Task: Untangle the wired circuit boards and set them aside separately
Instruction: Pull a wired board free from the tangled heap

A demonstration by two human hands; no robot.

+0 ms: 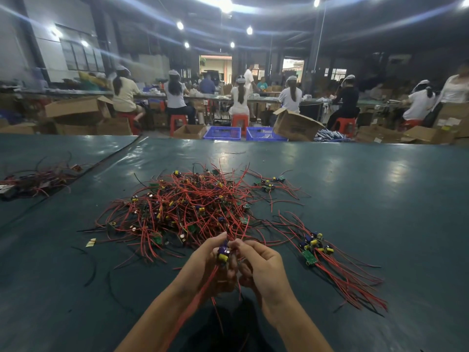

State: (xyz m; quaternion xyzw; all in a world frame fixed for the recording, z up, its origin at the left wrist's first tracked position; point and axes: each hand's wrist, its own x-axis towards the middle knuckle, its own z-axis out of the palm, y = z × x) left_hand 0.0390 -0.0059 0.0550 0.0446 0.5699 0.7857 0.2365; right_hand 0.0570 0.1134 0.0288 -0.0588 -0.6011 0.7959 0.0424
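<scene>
Red-wired, purple-yellow board [223, 253] in pinch of left hand [208, 262], probably right hand [262, 266] too.

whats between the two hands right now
In the head view, a wired circuit board with purple and yellow parts, gripped by the left hand and right hand.

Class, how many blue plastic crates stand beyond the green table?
2. The left crate sits just past the far edge of the table, near centre; the right crate stands beside it. Others may be hidden behind the table.
</scene>
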